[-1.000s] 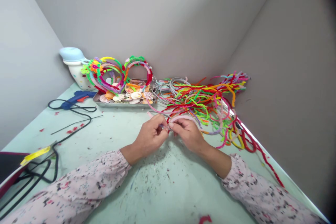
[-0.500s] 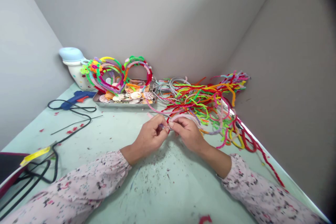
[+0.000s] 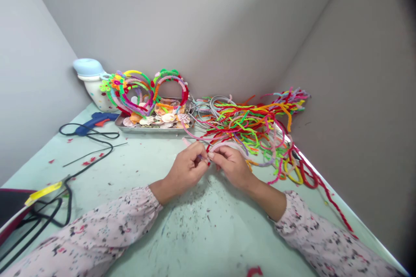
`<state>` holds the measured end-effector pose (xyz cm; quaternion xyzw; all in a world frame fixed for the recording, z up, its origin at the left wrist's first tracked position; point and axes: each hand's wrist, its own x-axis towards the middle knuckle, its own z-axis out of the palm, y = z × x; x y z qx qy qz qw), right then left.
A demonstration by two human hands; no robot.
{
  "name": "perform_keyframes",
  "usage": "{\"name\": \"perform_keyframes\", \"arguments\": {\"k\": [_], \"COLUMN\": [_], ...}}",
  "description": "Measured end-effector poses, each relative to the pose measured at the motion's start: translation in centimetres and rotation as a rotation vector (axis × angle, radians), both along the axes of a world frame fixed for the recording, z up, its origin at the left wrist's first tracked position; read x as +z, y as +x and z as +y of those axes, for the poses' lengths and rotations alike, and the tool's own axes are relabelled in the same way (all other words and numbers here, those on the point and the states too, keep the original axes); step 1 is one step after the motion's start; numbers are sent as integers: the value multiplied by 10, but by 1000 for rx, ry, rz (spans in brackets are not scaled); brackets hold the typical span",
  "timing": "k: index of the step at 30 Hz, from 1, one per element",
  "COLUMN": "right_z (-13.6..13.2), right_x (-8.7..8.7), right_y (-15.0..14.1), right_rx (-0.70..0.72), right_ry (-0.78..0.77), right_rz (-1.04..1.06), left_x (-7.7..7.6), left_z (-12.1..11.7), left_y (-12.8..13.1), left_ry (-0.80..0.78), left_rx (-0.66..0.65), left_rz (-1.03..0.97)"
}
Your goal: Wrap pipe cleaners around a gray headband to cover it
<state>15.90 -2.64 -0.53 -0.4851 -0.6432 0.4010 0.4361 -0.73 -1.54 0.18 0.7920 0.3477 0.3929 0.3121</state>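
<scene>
My left hand and my right hand meet over the middle of the table, fingertips almost touching. Both pinch a headband wrapped in pipe cleaners, whose pale pink arc curves out behind my right fingers and turns multicoloured further right. Thumb and forefinger of each hand are closed at its near part. A bit of red pipe cleaner shows between the hands. My fingers hide most of the gripped section. A pink strand end sticks out beyond my left knuckles.
Behind stands a metal tray of seashells with several finished headbands. A tangled heap of pipe cleaners lies at right. On the left are a blue glue gun, its black cable and a white cup with a blue lid.
The fingers of both hands have shifted slightly at the pinch. A little more red shows below my left fingertips. The arms and the rest stay in place.
</scene>
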Motion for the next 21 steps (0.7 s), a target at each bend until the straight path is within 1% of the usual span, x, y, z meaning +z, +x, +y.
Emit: {"name": "perform_keyframes", "arguments": {"k": [7,10,13,21], "right_z": [0,0,0,-1], "right_x": [1,2,3,2], "right_y": [0,0,0,0], "right_rx": [-5,-6,-6,-18], "right_ry": [-4,9,11,27], "right_rz": [11,18,15,-10], "left_x": [-3,-4,-4,-2], "left_z": [0,0,0,0], "left_y": [-1,-1,-1,0], "left_ry": [14,-7,-25,1], "left_rx": [-1,14,16,1], "left_rz": [-7,-2,11,20]}}
